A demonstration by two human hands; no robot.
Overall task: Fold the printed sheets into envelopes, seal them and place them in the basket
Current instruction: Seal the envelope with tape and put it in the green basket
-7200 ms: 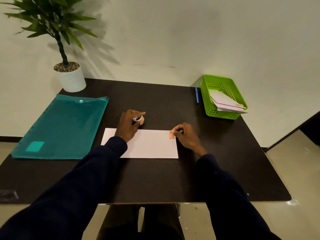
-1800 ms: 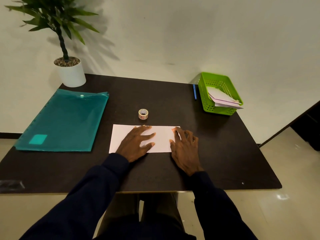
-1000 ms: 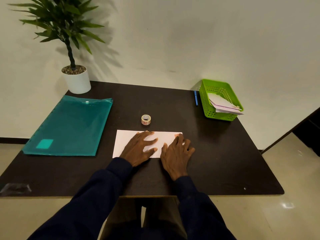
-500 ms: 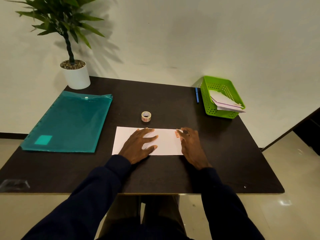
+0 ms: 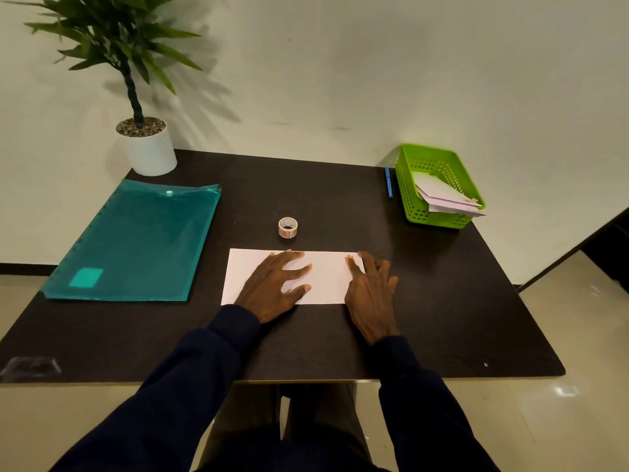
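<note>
Left hand (image 5: 272, 287) lies flat on the folded sheet (image 5: 326, 277), fingers spread and straight, grasping nothing; right hand (image 5: 371, 294) is likewise released, its straight fingers on the sheet's right edge, over a small orange sticker (image 5: 350, 258) at the 1 o'clock corner.

Head view, the only one: sheet lies flat at mid-table (image 5: 340, 185), nearer the person; sticker roll (image 5: 288, 227) stands just beyond it at 12 o'clock, apart from it; green basket (image 5: 413, 212) at 2 o'clock, well apart, holds finished envelopes (image 5: 442, 195) that overhang its near rim; blue pen (image 5: 388, 183) lies just beside its left wall; teal folder (image 5: 136, 240) at 10 o'clock; potted plant (image 5: 149, 151) at 11.

Step, by my reading: sealing, pressing the sticker down; next move calls for lifting the sealed piece and carrying it to the basket at 2 o'clock.

Hard to tell: sticker largely under the fingers, so its hold on the flap is unclear; no print or fold lines visible; envelope count uncertain.
</note>
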